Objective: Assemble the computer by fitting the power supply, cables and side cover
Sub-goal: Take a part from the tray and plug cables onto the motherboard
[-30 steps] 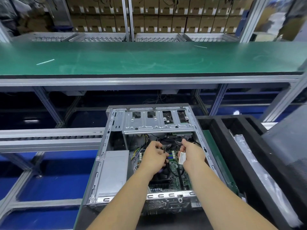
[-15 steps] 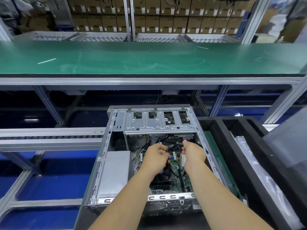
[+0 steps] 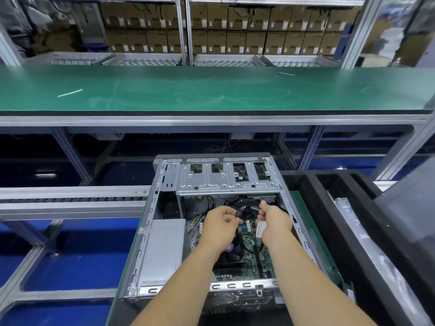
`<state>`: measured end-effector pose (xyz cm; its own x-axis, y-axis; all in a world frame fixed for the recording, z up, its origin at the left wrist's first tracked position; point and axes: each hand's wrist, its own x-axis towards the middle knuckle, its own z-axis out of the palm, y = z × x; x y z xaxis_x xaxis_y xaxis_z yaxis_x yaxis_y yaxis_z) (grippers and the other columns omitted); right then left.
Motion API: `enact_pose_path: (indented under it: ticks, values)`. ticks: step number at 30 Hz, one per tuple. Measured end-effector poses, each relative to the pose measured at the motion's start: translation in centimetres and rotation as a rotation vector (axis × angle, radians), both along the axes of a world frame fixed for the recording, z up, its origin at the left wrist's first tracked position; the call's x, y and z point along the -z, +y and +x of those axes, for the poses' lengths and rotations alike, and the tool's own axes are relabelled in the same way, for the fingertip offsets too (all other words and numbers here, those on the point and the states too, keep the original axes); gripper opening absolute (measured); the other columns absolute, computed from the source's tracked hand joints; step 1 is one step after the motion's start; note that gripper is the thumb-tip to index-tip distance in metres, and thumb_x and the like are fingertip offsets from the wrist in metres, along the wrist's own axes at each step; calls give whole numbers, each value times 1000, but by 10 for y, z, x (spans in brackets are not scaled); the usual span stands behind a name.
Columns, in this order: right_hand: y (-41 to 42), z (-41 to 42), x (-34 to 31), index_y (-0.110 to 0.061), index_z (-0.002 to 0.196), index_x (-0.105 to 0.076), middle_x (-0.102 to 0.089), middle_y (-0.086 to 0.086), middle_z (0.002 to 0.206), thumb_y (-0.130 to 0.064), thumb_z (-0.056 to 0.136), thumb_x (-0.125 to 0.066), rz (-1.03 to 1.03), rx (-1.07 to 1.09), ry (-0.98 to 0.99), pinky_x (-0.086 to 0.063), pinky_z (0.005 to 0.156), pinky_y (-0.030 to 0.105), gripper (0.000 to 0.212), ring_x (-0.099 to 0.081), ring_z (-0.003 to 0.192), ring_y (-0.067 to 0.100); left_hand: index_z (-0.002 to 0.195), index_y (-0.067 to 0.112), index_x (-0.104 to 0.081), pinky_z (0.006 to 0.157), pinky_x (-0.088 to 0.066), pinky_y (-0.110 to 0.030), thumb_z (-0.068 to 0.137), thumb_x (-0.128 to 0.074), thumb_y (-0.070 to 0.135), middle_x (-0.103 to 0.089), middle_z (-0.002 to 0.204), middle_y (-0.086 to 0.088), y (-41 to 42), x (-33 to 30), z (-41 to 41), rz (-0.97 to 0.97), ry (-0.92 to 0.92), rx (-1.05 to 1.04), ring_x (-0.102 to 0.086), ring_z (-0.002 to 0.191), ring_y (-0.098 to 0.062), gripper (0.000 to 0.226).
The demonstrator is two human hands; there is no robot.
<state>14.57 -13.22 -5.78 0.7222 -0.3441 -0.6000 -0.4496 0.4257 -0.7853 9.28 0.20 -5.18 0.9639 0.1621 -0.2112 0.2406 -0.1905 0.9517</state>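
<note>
An open grey computer case lies flat in front of me, its side cover off. A silver power supply sits in its left bay, and a metal drive cage spans the far end. The green motherboard shows between my arms. My left hand pinches a black cable connector above the board. My right hand grips another black cable with a white tag, its thumb up near a connector under the cage.
A black foam tray with a plastic-wrapped part stands right of the case. A dark grey panel leans at the far right. A green conveyor belt runs across behind, with a roller rail at left.
Both hands moved slightly deeper into the case toward the drive cage and came closer together, still holding their cables.
</note>
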Motion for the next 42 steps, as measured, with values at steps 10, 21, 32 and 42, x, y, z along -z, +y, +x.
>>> enact_pose_path:
  ticks: [10, 21, 32, 42]
  values:
    - [0, -24, -11, -7, 90, -60, -74, 14, 81, -40, 107, -44, -411, -343, 0, -56, 77, 45, 40, -70, 77, 32, 98, 13, -65, 67, -55, -28, 94, -64, 7, -77, 83, -2, 1, -5, -5, -160, 36, -70, -73, 86, -27, 8]
    - [-22, -41, -25, -4, 113, -67, -62, 12, 77, -1, 101, -45, 200, -359, -176, -41, 44, 26, 25, -53, 56, 18, 94, 9, -70, 59, -59, -27, 97, -52, 6, -72, 84, -14, -22, -11, -10, -162, 229, 168, -73, 63, -22, 19]
    - [-15, -40, -9, -12, 84, -56, -57, 4, 78, 2, 96, -48, -798, -595, -151, -42, 66, 28, 20, -51, 71, 19, 106, 6, -66, 65, -57, -23, 92, -43, -5, -71, 73, -2, -25, -9, 4, -143, 260, 235, -67, 66, -11, 29]
    - [-16, -27, -12, -11, 91, -68, -68, 8, 89, -9, 92, -62, -1031, -733, 10, -41, 62, 27, 7, -56, 72, 20, 125, 18, -42, 59, -49, -34, 86, -47, 4, -60, 89, -8, -19, -3, 6, -182, 247, 261, -59, 64, -20, 42]
